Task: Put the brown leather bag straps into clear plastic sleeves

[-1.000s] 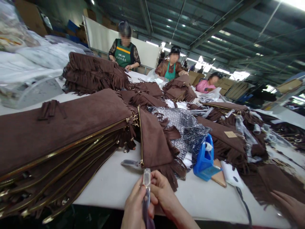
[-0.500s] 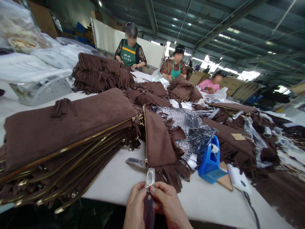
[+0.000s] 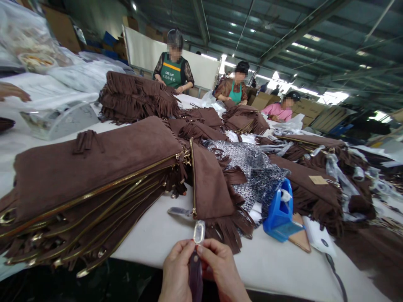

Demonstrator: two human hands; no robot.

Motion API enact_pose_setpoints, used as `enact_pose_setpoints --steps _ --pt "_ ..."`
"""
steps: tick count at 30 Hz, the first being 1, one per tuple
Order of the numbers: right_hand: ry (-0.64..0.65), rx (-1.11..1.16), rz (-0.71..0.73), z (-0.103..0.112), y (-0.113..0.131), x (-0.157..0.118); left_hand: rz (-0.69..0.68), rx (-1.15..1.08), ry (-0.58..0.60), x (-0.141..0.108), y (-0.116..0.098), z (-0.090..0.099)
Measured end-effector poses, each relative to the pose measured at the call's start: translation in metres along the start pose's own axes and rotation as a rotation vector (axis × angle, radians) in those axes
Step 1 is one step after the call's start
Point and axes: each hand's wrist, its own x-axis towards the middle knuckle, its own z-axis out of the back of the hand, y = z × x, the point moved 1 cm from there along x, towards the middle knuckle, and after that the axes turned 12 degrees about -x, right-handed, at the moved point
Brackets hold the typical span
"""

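Note:
Both my hands meet at the table's front edge, closed around a dark brown strap [image 3: 195,274] with a metal clasp [image 3: 199,233] at its upper end. My left hand [image 3: 176,270] pinches it from the left side. My right hand [image 3: 220,268] holds it from the right, thumb near the clasp. Just beyond the clasp lies a small brown fringed pouch [image 3: 209,184] with a gold zipper. At the left is a stack of brown zippered bags [image 3: 94,167]. Patterned cloth or paper [image 3: 248,167] is behind the pouch, to its right.
A blue tape dispenser [image 3: 280,214], a white device [image 3: 318,237] with a cable, and more fringed bags [image 3: 302,180] lie to the right. Folded fringed bags [image 3: 135,96] are piled at the back left. Three people sit or stand beyond; another person's hand [image 3: 14,91] shows far left.
The view has shifted slightly, with most things appearing a little further right. Another person's hand has come into view at the far left. My hands keep their hold on the strap.

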Motion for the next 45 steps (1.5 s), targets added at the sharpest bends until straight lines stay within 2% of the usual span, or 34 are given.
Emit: enact_pose_setpoints --steps 6,12,17,27,32,38,45 --pt "-0.023 -0.002 0.041 -0.001 -0.006 0.001 0.048 -0.007 -0.005 -0.002 -0.005 -0.004" --pt "-0.029 -0.003 0.104 -0.002 -0.005 -0.001 0.206 -0.004 -0.078 -0.006 -0.012 -0.016" --pt "-0.039 0.006 0.146 -0.001 -0.010 0.003 0.128 0.012 -0.051 -0.007 -0.011 -0.019" --pt "-0.033 0.055 0.151 0.000 -0.017 0.007 0.156 0.091 -0.065 -0.004 -0.012 -0.022" --pt "-0.028 0.056 0.170 0.001 -0.016 0.008 0.218 0.147 -0.050 0.000 -0.016 -0.024" --pt "-0.046 -0.005 0.254 0.000 -0.003 0.002 0.312 0.208 0.003 0.005 -0.020 -0.027" --pt "-0.061 -0.067 0.315 0.002 0.001 0.001 0.356 0.259 -0.018 0.016 -0.018 -0.026"
